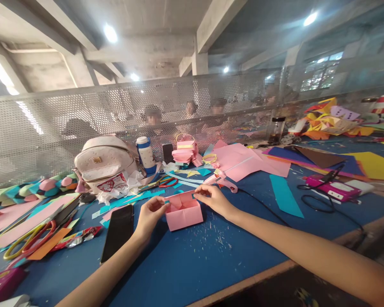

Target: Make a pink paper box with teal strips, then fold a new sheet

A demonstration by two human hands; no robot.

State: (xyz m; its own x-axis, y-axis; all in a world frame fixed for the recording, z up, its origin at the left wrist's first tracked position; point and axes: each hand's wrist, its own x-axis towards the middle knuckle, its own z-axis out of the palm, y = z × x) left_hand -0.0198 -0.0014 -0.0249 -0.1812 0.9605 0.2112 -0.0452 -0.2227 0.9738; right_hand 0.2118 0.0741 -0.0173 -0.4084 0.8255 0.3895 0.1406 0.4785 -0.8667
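Note:
A pink folded paper box (pixel 183 212) sits on the blue table (pixel 211 260) in front of me. My left hand (pixel 150 215) pinches the box's left rim, fingers closed on the paper. My right hand (pixel 213 198) pinches the far right corner of the same box. A pink glue gun (pixel 220 180) lies just behind my right hand, its black cord trailing to the right. A black phone (pixel 118 232) lies face down just left of my left wrist.
Scissors (pixel 27 238), paper strips and a wrapper (pixel 78 237) litter the left. A cream bag (pixel 104 161), a bottle (pixel 146 154), stacked pink boxes (pixel 184 152) and large pink sheets (pixel 243 161) stand behind. A teal strip (pixel 284 196) and pink device (pixel 333 188) lie right. People sit behind a mesh screen (pixel 83 115).

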